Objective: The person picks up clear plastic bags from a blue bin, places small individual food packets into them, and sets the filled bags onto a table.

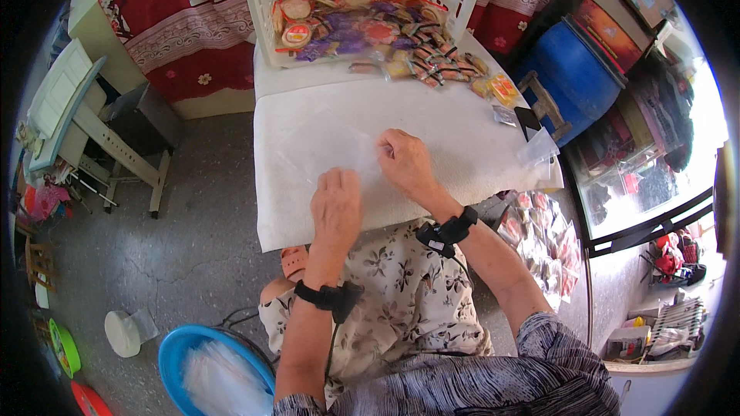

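Observation:
A clear plastic bag lies flat and slantwise on a white cloth that covers the table before me. My left hand is at the bag's near edge, fingers pointing down; its fingertips are hidden, so its grip is unclear. At the bag's right side, my right hand is curled with the edge of the film between its fingers. Beyond the bag stands a white plastic basket of packaged snacks. Small wrapped snacks spill from its front right onto the table.
More clear bags and a dark phone-like object lie at the table's right edge. A blue basin holding clear bags sits on the floor at lower left. Filled packets hang or lie below right, near a blue barrel.

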A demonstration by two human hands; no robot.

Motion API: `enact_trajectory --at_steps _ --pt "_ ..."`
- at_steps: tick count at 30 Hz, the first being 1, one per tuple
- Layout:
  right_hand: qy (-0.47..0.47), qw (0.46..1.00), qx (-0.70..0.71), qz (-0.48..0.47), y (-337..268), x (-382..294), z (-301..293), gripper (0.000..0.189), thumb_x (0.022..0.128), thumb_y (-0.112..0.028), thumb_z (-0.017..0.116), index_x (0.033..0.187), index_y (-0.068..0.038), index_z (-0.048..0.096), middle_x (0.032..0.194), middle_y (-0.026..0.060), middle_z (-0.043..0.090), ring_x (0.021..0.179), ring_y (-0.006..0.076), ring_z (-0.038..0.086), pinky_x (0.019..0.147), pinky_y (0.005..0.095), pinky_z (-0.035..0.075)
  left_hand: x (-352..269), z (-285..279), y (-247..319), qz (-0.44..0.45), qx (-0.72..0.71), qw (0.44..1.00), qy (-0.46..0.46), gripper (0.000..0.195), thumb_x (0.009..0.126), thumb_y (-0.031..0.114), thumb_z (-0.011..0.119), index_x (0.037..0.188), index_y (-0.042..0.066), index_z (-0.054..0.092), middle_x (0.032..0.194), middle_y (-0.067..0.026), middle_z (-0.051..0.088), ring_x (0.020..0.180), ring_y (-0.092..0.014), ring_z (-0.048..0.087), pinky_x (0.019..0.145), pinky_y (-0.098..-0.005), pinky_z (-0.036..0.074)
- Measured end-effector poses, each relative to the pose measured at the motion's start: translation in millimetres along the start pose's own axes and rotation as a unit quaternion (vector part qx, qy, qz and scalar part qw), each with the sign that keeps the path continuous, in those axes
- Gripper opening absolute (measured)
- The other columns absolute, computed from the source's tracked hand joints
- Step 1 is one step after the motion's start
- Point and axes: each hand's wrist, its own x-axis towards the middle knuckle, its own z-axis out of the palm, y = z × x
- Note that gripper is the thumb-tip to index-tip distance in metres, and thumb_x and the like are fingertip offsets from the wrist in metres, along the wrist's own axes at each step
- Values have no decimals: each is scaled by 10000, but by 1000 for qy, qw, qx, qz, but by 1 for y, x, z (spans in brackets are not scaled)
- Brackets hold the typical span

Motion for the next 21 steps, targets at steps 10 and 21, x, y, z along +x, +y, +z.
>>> enact_trajectory --at_steps 10,21 --pt "-432 885 90 146 35 77 -58 246 821 -251 717 853 -15 656 724 -11 628 628 50 524 564 258 456 -9 -9 0 -147 47 987 -46 182 735 -37 583 881 21 490 886 -160 502 808 -354 575 642 -445 487" --pt "-34 949 -286 -132 135 162 1 437 753 -89 625 1183 -104 545 1151 86 615 1149 327 472 928 434 437 -8 -4 -3 -151 -23 988 -14 314 728 -116 579 992 12 469 939 -188 494 747 -415 568 605 -471 463"
